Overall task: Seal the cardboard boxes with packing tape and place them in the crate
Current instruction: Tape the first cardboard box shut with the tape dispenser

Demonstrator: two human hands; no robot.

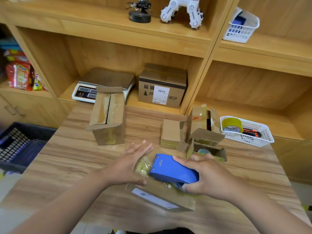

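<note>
Flat left hand steadies box; right hand grips dispenser.

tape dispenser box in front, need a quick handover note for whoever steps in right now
Right hand grips the blue dispenser on the near box. Left hand lies flat on that box, fingers spread.
Open boxes: one tall at table centre, several small to the right.
Crate sits left of the table; no box shows in it.
Done: near box partly taped.
Left: finish the seam, crate it, tape the rest.
</note>
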